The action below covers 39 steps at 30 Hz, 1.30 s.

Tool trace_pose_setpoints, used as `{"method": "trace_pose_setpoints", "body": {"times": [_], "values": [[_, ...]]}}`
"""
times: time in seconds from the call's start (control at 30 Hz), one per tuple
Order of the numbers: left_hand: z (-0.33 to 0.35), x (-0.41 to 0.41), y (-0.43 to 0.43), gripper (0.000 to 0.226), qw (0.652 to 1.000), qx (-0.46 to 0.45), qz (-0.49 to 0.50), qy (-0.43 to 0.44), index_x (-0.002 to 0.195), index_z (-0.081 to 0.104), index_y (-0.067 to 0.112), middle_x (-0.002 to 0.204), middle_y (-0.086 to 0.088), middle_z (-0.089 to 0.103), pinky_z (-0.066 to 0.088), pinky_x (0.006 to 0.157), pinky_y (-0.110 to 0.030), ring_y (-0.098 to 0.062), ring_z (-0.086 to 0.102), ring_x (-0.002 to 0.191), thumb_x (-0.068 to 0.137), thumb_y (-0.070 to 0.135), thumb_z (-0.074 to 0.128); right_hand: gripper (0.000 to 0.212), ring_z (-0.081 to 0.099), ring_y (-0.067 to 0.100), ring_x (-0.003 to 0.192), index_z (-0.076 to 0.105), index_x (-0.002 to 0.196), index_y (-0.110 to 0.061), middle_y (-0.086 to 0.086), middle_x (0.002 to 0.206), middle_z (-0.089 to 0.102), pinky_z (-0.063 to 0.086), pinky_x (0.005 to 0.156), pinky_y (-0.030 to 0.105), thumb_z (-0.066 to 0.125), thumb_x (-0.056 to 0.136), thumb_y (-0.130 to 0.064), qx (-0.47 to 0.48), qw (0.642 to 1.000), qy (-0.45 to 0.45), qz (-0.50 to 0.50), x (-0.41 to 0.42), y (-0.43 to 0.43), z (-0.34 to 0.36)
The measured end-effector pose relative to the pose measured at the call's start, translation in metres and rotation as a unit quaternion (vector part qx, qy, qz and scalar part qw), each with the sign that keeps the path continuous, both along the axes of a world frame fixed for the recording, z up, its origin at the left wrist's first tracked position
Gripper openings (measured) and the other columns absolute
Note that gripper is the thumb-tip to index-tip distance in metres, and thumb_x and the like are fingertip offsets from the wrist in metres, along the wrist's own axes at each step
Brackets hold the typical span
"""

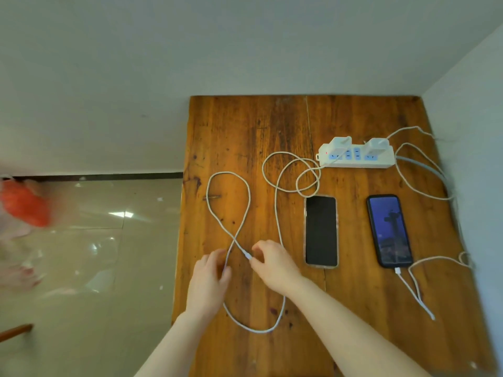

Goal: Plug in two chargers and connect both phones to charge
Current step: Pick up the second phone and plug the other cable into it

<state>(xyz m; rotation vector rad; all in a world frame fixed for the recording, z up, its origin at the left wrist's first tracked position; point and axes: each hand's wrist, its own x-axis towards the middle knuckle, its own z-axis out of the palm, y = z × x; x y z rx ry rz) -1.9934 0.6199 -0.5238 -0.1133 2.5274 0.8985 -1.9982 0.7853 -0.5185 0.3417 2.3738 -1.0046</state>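
On the wooden table (245, 126), far right, a white power strip (356, 156) carried two chargers (340, 144). Lit phone (389, 230), right, was cabled; dark phone (321, 230) beside it was not. Left hand (208, 278) gripped the loose white cable (277, 213); right hand (273, 263) pinched its connector (247, 255).
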Motion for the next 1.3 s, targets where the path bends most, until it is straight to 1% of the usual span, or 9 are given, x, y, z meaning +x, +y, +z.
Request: {"method": "trace_pose_setpoints", "body": {"times": [0.33, 0.5, 0.63, 0.7, 0.77, 0.83, 0.97, 1.17, 1.3], "values": [[-0.003, -0.015, 0.001, 0.07, 0.972, -0.14, -0.16, 0.099, 0.147, 0.025, 0.03, 0.15, -0.005, 0.033, 0.039, 0.101, -0.041, -0.03, 0.028, 0.133, 0.088, 0.017, 0.061, 0.012, 0.058, 0.01, 0.079, 0.06, 0.099, -0.022, -0.005, 0.094, 0.059, 0.05, 0.065, 0.021, 0.064, 0.088, -0.021, 0.03, 0.997, -0.003, -0.071, 0.001, -0.021, -0.013], [0.005, -0.028, 0.016, 0.022, 0.947, -0.147, -0.248, 0.143, 0.111, 0.062, 0.028, 0.13, 0.003, 0.058, 0.016, 0.112, -0.047, -0.024, 0.035, 0.135, 0.097, 0.027, 0.046, 0.012, 0.067, 0.009, 0.071, 0.066, 0.077, -0.029, -0.009, 0.074, 0.068, 0.049, 0.055, 0.012, 0.074, 0.078, -0.02, -0.126, 0.961, 0.025, -0.244, 0.017, 0.028, 0.021], [0.032, -0.012, 0.055, 0.035, 0.959, 0.035, -0.265, 0.096, 0.066, 0.042, 0.039, 0.056, 0.015, 0.046, 0.043, 0.097, -0.038, -0.003, 0.052, 0.059, 0.098, 0.046, 0.029, 0.009, 0.065, 0.022, 0.087, 0.072, 0.091, -0.008, 0.008, 0.088, 0.07, 0.055, 0.076, 0.028, 0.069, 0.082, -0.01, -0.373, 0.77, 0.021, -0.518, 0.046, 0.091, 0.038], [0.034, 0.003, 0.082, 0.038, 0.966, 0.111, -0.232, -0.021, 0.066, 0.048, 0.035, 0.056, 0.014, 0.047, 0.049, 0.062, -0.029, -0.005, 0.046, 0.052, 0.095, 0.052, 0.03, 0.017, 0.064, 0.025, 0.095, 0.067, 0.1, -0.002, 0.012, 0.095, 0.068, 0.053, 0.081, 0.034, 0.064, 0.085, -0.009, -0.449, 0.673, 0.023, -0.588, 0.062, 0.117, 0.041], [0.028, 0.013, 0.11, 0.028, 0.973, 0.114, -0.195, -0.039, 0.089, 0.065, 0.027, 0.079, 0.012, 0.061, 0.043, 0.055, -0.012, -0.002, 0.054, 0.067, 0.096, 0.041, 0.042, 0.019, 0.068, 0.026, 0.101, 0.062, 0.107, -0.002, 0.013, 0.102, 0.072, 0.053, 0.08, 0.035, 0.057, 0.091, -0.01, -0.475, 0.637, 0.023, -0.607, 0.075, 0.133, 0.042], [0.021, 0.015, 0.137, 0.026, 0.985, 0.099, -0.141, -0.028, 0.117, 0.062, 0.022, 0.111, 0.006, 0.061, 0.042, 0.073, -0.007, -0.004, 0.056, 0.095, 0.095, 0.028, 0.05, 0.019, 0.07, 0.028, 0.097, 0.059, 0.109, -0.002, 0.016, 0.103, 0.072, 0.054, 0.077, 0.036, 0.054, 0.093, -0.011, -0.458, 0.642, 0.006, -0.615, 0.085, 0.143, 0.039], [0.011, 0.002, 0.18, 0.048, 0.995, 0.06, -0.028, -0.071, 0.133, 0.046, 0.014, 0.134, -0.006, 0.046, 0.045, 0.098, -0.035, -0.024, 0.046, 0.123, 0.091, 0.032, 0.058, 0.018, 0.068, 0.026, 0.089, 0.063, 0.108, -0.012, 0.013, 0.096, 0.068, 0.056, 0.074, 0.031, 0.058, 0.092, -0.018, -0.293, 0.75, -0.044, -0.591, 0.095, 0.151, 0.034], [-0.003, -0.005, 0.222, 0.11, 0.987, -0.133, -0.062, -0.072, 0.149, 0.008, 0.012, 0.142, -0.023, 0.033, 0.038, 0.102, -0.046, -0.038, 0.032, 0.131, 0.071, 0.053, 0.073, 0.02, 0.066, 0.019, 0.081, 0.068, 0.107, -0.022, 0.007, 0.09, 0.07, 0.057, 0.071, 0.027, 0.064, 0.088, -0.025, -0.231, 0.804, -0.044, -0.547, 0.104, 0.161, 0.028], [-0.005, -0.013, 0.231, 0.115, 0.989, -0.1, 0.011, -0.106, 0.148, 0.009, 0.018, 0.143, -0.022, 0.034, 0.048, 0.092, -0.047, -0.04, 0.041, 0.127, 0.064, 0.042, 0.083, 0.019, 0.066, 0.016, 0.078, 0.069, 0.106, -0.023, 0.004, 0.088, 0.071, 0.055, 0.066, 0.023, 0.065, 0.088, -0.025, -0.223, 0.819, -0.054, -0.527, 0.112, 0.172, 0.028]]}}
